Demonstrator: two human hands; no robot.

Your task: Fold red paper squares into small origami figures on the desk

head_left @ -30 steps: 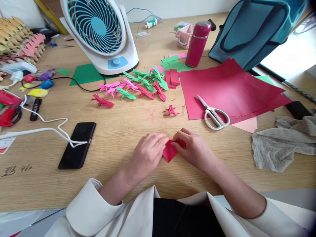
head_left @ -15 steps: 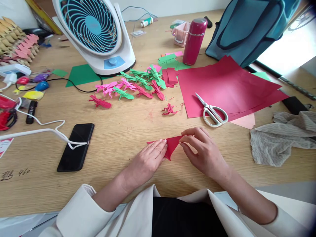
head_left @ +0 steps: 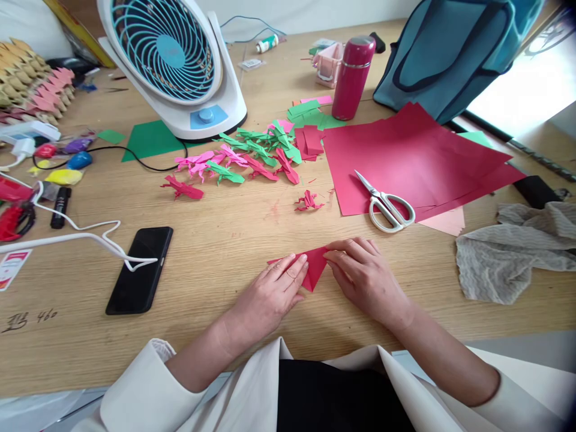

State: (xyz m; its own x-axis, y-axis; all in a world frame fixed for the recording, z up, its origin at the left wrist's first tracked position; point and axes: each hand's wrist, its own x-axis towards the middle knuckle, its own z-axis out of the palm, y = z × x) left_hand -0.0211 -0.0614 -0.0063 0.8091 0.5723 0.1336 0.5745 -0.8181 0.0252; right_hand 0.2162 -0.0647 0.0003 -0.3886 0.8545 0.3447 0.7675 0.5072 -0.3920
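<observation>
A folded triangle of red paper (head_left: 315,269) lies on the table in front of me, with one point toward my body. My left hand (head_left: 278,288) rests flat over its left part, fingers stretched out and pressing it down. At the right corner, the thumb and fingers of my right hand (head_left: 362,273) pinch the paper. Beyond the hands sits a small red folded paper figure (head_left: 308,201). White-handled scissors (head_left: 389,210) lie half open to the right, partly on large red paper sheets (head_left: 405,162).
Several folded paper figures (head_left: 256,157) in green, pink and red are heaped at the middle back. A fan (head_left: 180,66), a red thermos (head_left: 354,78) and a blue bag (head_left: 445,60) stand behind. To the left is a phone (head_left: 139,270) with a white cable; a grey cloth (head_left: 508,252) lies right.
My right hand has shifted slightly left along with the paper's right corner. My left fingers have spread a little, and the paper's lower point lies flatter. The view has moved slightly.
</observation>
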